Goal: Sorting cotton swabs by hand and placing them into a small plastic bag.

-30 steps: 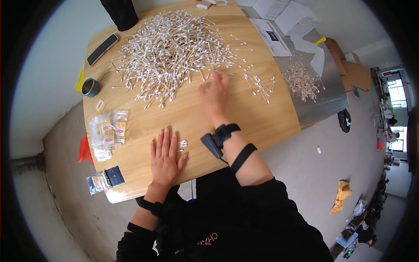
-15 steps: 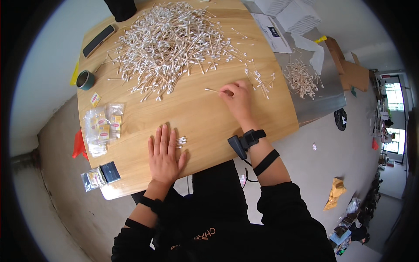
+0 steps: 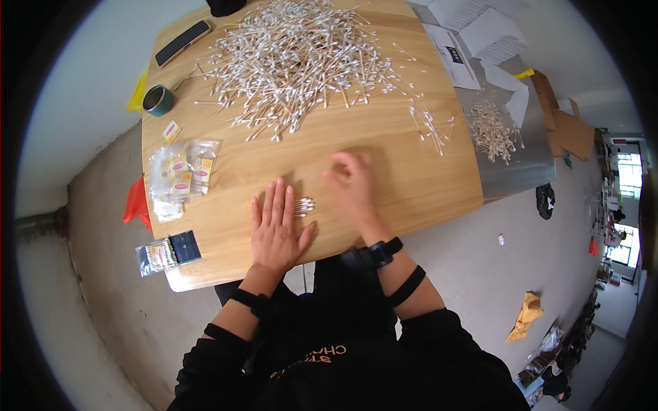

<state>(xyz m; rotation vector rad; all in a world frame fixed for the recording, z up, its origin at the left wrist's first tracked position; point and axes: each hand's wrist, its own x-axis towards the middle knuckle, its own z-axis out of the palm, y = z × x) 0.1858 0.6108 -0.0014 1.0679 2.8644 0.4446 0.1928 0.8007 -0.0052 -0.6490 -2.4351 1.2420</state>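
Right hand: curled, thumb and fingers drawn toward one another; blurred, so cannot tell whether pinching a swab or nothing. Right of the small swab row, apart from it.
Left hand: flat, palm down, fingers extended, not closed around anything. Just left of the small swab row; cannot tell whether covering or merely abutting its left ends.
Row condition: lying on the table between both hands, white tips toward the right hand, left ends not visible.
Step in hand: judged as gathering swabs into the row, left palm bracing, right hand serving.
Next move: judged to call for a light fingertip pinch, a low approach, and sticks laid parallel without disturbing the row's tips.
Large swab pile: beyond the row, well apart; tangled, sticks pointing every way.
Loose swabs: beyond the row and to its right, scattered.
Clear pouches: left of the row, well apart; yellow labels visible.
Swab packet: left of the row and nearer the body, at the table's edge.
Cup: beyond the row, far to its left.
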